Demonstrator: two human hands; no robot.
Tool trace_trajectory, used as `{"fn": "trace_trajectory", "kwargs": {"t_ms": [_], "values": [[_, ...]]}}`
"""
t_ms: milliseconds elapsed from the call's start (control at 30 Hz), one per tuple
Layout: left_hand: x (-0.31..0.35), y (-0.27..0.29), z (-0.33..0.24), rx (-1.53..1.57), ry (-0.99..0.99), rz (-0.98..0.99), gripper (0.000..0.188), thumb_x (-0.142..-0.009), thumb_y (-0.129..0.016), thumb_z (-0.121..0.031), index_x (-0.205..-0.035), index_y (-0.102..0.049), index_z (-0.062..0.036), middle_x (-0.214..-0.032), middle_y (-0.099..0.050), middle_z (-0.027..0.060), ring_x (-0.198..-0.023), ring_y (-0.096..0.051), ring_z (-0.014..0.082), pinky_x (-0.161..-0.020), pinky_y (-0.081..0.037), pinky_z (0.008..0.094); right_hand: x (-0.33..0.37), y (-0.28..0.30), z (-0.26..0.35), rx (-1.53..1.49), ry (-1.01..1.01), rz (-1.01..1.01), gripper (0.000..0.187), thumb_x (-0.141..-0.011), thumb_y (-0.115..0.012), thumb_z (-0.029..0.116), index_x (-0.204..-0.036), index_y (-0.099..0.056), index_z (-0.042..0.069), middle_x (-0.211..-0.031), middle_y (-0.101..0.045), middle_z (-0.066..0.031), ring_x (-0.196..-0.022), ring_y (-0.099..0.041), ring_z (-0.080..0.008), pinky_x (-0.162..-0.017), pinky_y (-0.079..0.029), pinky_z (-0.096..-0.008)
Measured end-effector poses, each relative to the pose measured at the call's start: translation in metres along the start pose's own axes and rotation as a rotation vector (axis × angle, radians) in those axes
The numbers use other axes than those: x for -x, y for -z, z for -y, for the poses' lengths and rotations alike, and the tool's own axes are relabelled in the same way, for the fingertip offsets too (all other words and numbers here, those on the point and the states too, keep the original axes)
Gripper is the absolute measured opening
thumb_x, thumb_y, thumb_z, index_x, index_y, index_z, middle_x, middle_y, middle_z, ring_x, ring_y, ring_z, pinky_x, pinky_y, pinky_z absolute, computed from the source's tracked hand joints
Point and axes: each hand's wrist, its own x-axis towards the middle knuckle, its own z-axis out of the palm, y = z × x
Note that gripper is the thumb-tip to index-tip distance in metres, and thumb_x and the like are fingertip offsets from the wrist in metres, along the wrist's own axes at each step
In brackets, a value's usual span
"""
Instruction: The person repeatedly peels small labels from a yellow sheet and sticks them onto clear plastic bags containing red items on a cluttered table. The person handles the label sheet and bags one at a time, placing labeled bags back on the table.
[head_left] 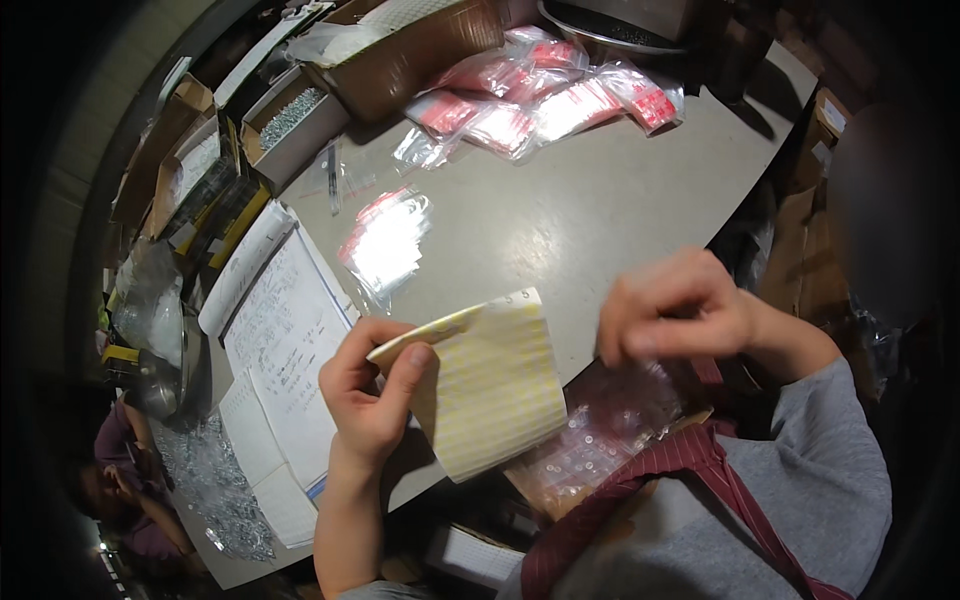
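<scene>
My left hand pinches a sheet of small yellow labels between thumb and fingers. The sheet is pale, bent over at its upper edge, and covered in rows of yellow marks. My right hand is raised to the right of the sheet, apart from it, with its fingers curled in and slightly blurred. Whatever the right fingers may hold is hidden. Below the two hands, at my lap, lie clear plastic bags with small round pieces in them. On the table beyond the sheet is a fanned pile of clear bags with red edges.
An open notebook with handwriting lies at the left. Behind it stand boxes, one with metal screws. Packed red-and-clear bags fill the table's far side. Loose metal parts lie at the near left, beside another person's arm.
</scene>
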Motion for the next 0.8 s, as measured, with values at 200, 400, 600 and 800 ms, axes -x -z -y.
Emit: {"fn": "trace_trajectory", "kwargs": {"t_ms": [200, 400, 600, 800], "values": [[-0.002, -0.005, -0.001, -0.242, -0.212, 0.038, 0.007, -0.090, -0.072, 0.000, -0.097, -0.070, 0.0039, -0.079, -0.071, 0.0085, -0.069, -0.066, 0.0119, -0.063, -0.051, 0.0244, -0.064, -0.004, -0.003, 0.483, 0.033, 0.035, 0.018, -0.095, -0.069, 0.010, -0.107, -0.062, -0.001, -0.102, -0.063, -0.0112, -0.092, -0.065, -0.0254, -0.081, -0.052, -0.0372], [-0.006, -0.005, 0.006, -0.385, -0.360, 0.046, 0.020, -0.080, -0.075, 0.001, -0.099, -0.072, -0.0003, -0.084, -0.071, 0.0147, -0.069, -0.069, 0.0274, -0.064, -0.055, 0.0319, -0.084, -0.005, -0.011, 0.601, -0.050, 0.154, 0.015, -0.090, -0.068, 0.005, -0.101, -0.059, 0.001, -0.097, -0.061, -0.0149, -0.090, -0.063, -0.0345, -0.079, -0.050, -0.0414], [-0.005, -0.004, 0.016, -0.415, -0.352, -0.023, 0.020, -0.081, -0.077, -0.003, -0.100, -0.072, -0.0026, -0.085, -0.072, 0.0162, -0.071, -0.070, 0.0312, -0.064, -0.055, 0.0356, -0.090, -0.005, -0.021, 0.671, 0.035, 0.177, 0.036, -0.074, -0.065, 0.001, -0.109, -0.054, 0.002, -0.105, -0.056, -0.0188, -0.102, -0.057, -0.0416, -0.084, -0.049, -0.0482], [-0.006, -0.002, 0.017, -0.258, 0.014, -0.103, 0.013, -0.091, -0.074, -0.011, -0.100, -0.072, -0.0025, -0.075, -0.069, 0.0127, -0.064, -0.065, 0.0155, -0.060, -0.051, 0.0300, -0.102, -0.016, -0.034, 0.851, 0.273, 0.041, 0.026, -0.074, -0.064, 0.001, -0.097, -0.052, 0.002, -0.093, -0.054, -0.0174, -0.089, -0.057, -0.0382, -0.078, -0.049, -0.0457]]}}
